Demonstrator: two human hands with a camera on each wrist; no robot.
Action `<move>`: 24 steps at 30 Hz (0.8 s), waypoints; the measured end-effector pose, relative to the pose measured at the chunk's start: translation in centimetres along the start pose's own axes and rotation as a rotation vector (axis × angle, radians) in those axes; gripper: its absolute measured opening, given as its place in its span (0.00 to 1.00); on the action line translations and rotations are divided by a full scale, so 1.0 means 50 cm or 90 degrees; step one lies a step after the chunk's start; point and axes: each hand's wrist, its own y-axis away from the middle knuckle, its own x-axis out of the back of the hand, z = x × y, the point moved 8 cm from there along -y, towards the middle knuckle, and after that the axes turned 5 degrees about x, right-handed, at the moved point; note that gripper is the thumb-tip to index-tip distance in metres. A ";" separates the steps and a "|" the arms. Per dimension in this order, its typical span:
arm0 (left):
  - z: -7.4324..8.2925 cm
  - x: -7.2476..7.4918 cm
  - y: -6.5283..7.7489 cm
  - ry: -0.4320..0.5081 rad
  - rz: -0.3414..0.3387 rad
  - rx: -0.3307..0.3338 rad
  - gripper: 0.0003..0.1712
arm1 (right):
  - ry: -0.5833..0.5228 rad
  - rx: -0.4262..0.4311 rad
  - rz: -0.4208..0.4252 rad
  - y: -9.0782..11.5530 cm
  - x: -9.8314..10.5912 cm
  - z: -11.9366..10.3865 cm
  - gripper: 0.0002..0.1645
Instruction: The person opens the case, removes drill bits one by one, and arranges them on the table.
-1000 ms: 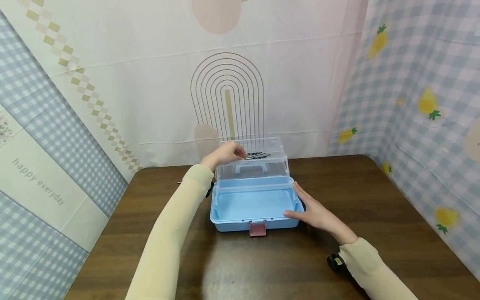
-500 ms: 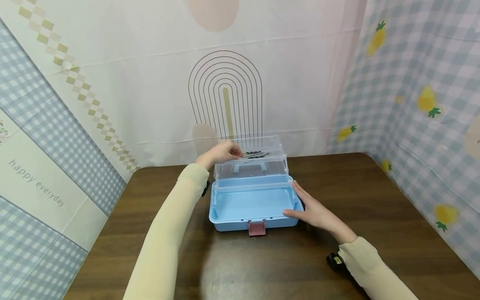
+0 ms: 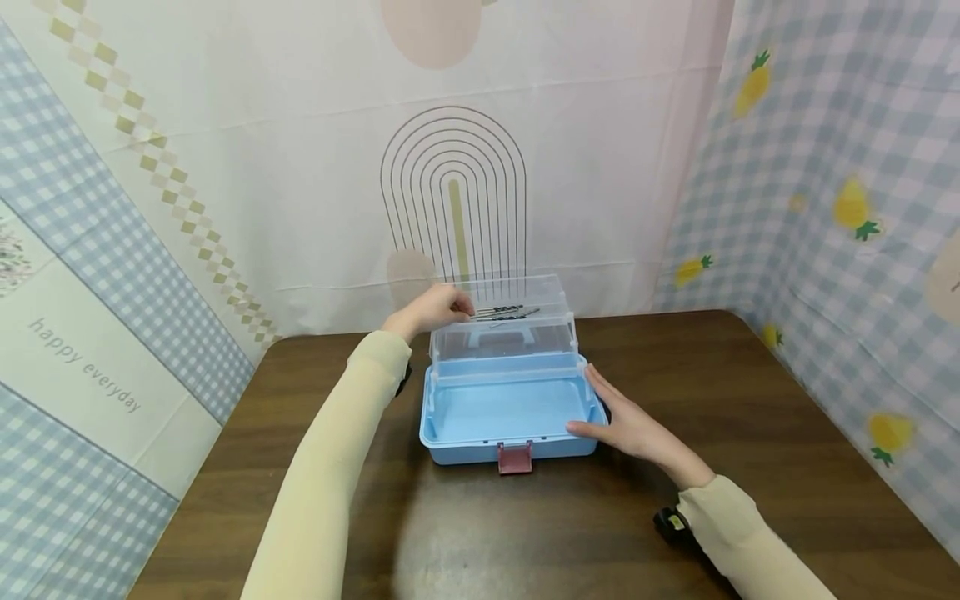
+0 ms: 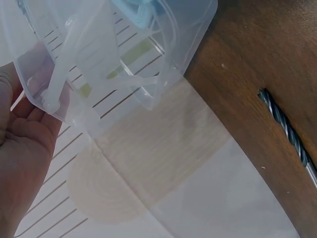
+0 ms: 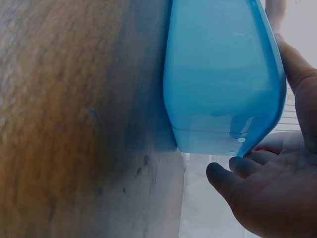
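A light-blue toolbox (image 3: 513, 452) stands open on the table, its clear trays raised in steps at the back. In the upper tray (image 3: 551, 292) lie several dark twist drill bits (image 3: 510, 314) with silvery shanks. My left hand (image 3: 435, 308) is at that tray's left end, fingers bent down beside the shanks. In the left wrist view its fingers pass behind the clear tray wall (image 4: 74, 99); their tips are hidden. My right hand (image 3: 630, 422) rests at the toolbox's right side, thumb on the front rim, straight forefinger along the side. The right wrist view shows other fingers (image 5: 225, 181) outside the blue wall.
Another drill bit (image 4: 287, 129) lies on the wooden table (image 3: 675, 358), visible in the left wrist view. A maroon latch (image 3: 515, 458) hangs from the toolbox's front. Patterned cloth (image 3: 315, 167) hangs behind the table and along both sides.
My left hand has drawn back a little leftward, uncovering more of the drill bits' shanks, which stay in the upper tray. My right hand keeps its place on the toolbox.
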 end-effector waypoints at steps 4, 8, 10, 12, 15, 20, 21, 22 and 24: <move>0.005 -0.005 0.003 -0.013 0.006 -0.011 0.07 | -0.006 -0.003 -0.001 0.002 -0.001 0.001 0.65; 0.008 -0.005 0.005 -0.012 0.009 -0.015 0.08 | -0.008 -0.004 0.000 0.004 -0.002 0.003 0.65; 0.007 -0.004 0.006 -0.012 0.008 -0.013 0.09 | -0.005 0.000 -0.003 0.004 -0.003 0.003 0.65; 0.007 -0.001 0.007 -0.011 0.006 -0.007 0.10 | -0.008 -0.003 -0.002 0.004 -0.002 0.004 0.65; 0.008 0.008 0.009 -0.003 0.006 -0.002 0.10 | -0.006 -0.002 -0.002 0.003 -0.002 0.003 0.65; 0.017 0.032 0.013 0.035 0.012 0.000 0.12 | -0.007 -0.004 0.002 0.002 -0.001 0.002 0.65; 0.019 0.037 0.013 0.043 0.014 0.003 0.12 | -0.007 -0.002 0.002 0.002 -0.001 0.000 0.65; 0.020 0.042 0.014 0.048 0.018 0.005 0.12 | -0.005 0.001 0.001 0.002 -0.001 -0.001 0.65; 0.023 0.051 0.015 0.057 0.025 0.011 0.12 | -0.007 0.000 0.001 0.003 -0.001 -0.002 0.65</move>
